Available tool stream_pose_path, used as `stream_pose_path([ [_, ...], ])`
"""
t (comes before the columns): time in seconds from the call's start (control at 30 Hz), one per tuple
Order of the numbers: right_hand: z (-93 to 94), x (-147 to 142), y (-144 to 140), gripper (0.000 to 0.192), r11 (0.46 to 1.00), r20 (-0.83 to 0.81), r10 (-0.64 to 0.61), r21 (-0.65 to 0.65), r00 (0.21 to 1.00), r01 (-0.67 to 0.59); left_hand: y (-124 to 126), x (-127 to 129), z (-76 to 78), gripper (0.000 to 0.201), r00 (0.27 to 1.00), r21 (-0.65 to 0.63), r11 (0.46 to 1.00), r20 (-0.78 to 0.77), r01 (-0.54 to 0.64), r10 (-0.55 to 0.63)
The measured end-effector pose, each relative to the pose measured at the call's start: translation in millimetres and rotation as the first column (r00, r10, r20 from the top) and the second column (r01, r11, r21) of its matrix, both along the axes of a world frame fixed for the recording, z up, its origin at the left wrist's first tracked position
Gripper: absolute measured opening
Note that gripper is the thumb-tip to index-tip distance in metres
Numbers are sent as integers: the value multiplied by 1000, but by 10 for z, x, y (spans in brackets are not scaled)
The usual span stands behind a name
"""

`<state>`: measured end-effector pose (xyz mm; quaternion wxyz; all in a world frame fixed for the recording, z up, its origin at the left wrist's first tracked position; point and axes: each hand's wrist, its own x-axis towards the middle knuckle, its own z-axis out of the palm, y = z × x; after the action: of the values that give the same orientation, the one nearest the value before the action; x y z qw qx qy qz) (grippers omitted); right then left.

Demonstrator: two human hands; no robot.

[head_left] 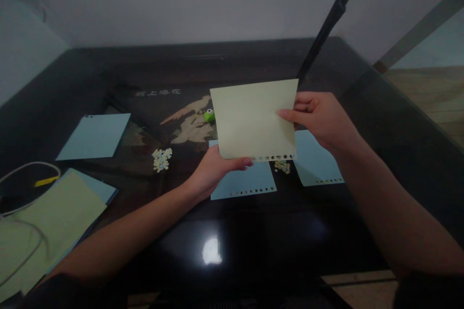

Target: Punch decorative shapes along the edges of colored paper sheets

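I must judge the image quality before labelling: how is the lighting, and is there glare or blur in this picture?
Head view: dim overall, the dark glossy table showing one bright glare spot near the front edge. The pale green sheet held by the left hand and right hand is sharp enough to show its punched edge; the corners look soft and bent.

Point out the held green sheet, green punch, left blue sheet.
pale green sheet (250, 116), head view, middle of its face
green punch (209, 115), head view, visible body
blue sheet (94, 135), head view, centre
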<state>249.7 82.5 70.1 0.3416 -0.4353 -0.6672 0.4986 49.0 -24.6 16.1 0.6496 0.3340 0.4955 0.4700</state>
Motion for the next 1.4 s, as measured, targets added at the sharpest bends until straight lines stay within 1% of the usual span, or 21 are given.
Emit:
stream_pose_path([
  [0.13,16,-15,-13,23,1000,22,-14,6,1000,14,-10,25,-3,40,997,-8,997,-24,-72,71],
  [0.27,17,-28,-19,20,1000,24,-14,3,1000,14,-19,34,-24,35,994,-5,996,-52,-92,92],
  [0.47,26,-44,-28,22,999,24,-29,-14,999,29,-19,26,-48,39,980,35,991,-149,-126,130],
  [0.53,38,-44,-28,23,999,20,-30,-30,999,30,-14,21,-35,40,984,36,993,-131,-116,120],
  [0.63,50,-27,-15,24,999,15,-39,-25,999,40,-2,9,4,41,996,45,997,-58,-69,72],
  [0.73,42,11,14,24,999,17,-46,1,999,46,18,-22,33,35,999,73,996,7,-52,52],
  [0.8,29,35,35,24,999,17,-35,10,999,35,41,-60,32,31,999,88,995,18,-43,41],
  [0.87,17,52,51,25,1000,10,-22,19,1000,22,69,-114,17,28,1000,98,995,-23,7,-5],
  [0.93,15,60,60,25,1000,5,-21,17,1000,21,99,-178,-2,25,990,115,989,-123,89,-75],
  [1.03,34,62,59,25,1000,10,-22,-18,1000,22,139,-280,-13,23,936,135,966,-308,218,-168],
  [1.1,52,64,56,25,999,13,-9,-41,1000,10,163,-339,-5,26,893,115,948,-385,298,-234],
  [1.17,66,65,52,23,999,13,5,-50,1000,-4,183,-383,9,26,849,88,921,-429,380,-309],
  [1.23,74,62,46,20,998,11,15,-62,1000,-15,198,-411,25,24,812,89,891,-460,445,-360],
  [1.4,75,46,27,13,995,-12,29,-97,1000,-30,215,-428,42,23,750,88,833,-494,547,-440],
])
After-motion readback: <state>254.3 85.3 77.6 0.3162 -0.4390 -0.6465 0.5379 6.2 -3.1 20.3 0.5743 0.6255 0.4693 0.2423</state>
